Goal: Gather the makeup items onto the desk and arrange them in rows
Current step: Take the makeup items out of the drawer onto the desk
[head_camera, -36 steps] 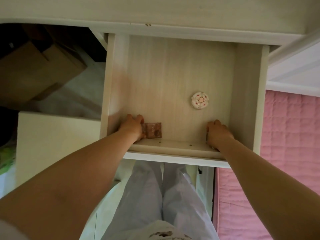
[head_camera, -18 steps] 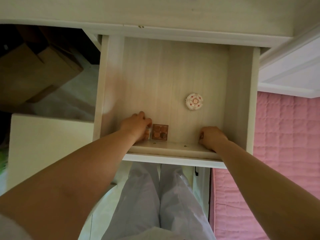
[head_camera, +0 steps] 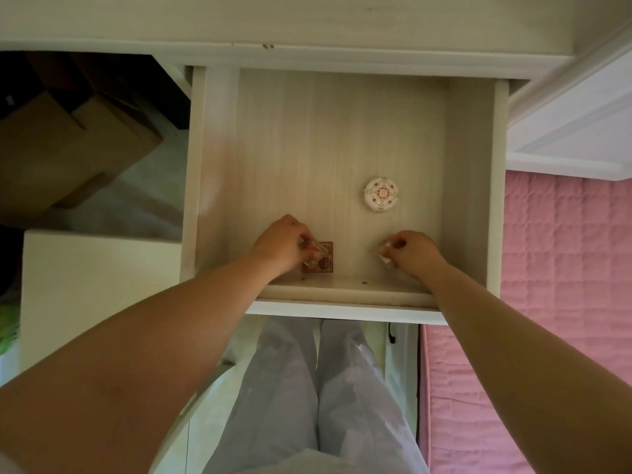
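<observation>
No text, label, brand, number or sign can be read anywhere. The round white compact with a red floral pattern [head_camera: 381,195], lying toward the right of the open pale wooden drawer [head_camera: 470,186], carries ornament only, and the small brown square palette [head_camera: 325,260] near the front shows no legible marking.

- pretty dim and warm overall, colours kinda muddy
- soft bright patch on the drawer [head_camera: 219,186] left wall
- wide-angle bends the edges, forearms look stretched
</observation>
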Demonstrator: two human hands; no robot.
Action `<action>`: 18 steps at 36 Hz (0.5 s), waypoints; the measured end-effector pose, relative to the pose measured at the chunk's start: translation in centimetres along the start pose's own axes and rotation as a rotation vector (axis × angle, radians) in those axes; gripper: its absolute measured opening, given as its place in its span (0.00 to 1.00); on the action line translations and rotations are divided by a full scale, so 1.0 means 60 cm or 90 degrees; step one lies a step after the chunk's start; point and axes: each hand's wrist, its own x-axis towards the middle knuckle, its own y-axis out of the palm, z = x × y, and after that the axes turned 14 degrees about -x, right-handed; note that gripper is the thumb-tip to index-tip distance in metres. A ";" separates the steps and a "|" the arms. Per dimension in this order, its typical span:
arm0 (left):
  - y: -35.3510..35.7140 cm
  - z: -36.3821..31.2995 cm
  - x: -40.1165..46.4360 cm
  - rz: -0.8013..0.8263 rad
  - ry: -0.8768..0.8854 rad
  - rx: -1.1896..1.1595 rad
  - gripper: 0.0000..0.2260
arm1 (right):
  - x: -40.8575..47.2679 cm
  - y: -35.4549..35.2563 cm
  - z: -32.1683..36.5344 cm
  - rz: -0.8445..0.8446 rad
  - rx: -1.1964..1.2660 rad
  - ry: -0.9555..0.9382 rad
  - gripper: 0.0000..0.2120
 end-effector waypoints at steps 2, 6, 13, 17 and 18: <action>0.014 -0.005 0.005 0.020 0.024 0.035 0.13 | 0.001 0.000 0.004 -0.023 0.087 0.014 0.10; 0.033 -0.011 0.010 0.040 0.059 0.135 0.14 | 0.004 0.001 0.016 -0.084 0.222 0.010 0.08; 0.032 -0.010 0.016 0.040 0.017 0.152 0.24 | 0.030 -0.018 0.051 -0.183 0.352 0.043 0.06; 0.033 -0.010 0.020 0.035 0.023 0.184 0.21 | 0.048 -0.032 0.069 -0.209 0.370 0.060 0.09; 0.032 -0.010 0.021 0.035 0.025 0.192 0.21 | 0.052 -0.033 0.073 -0.215 0.367 0.063 0.08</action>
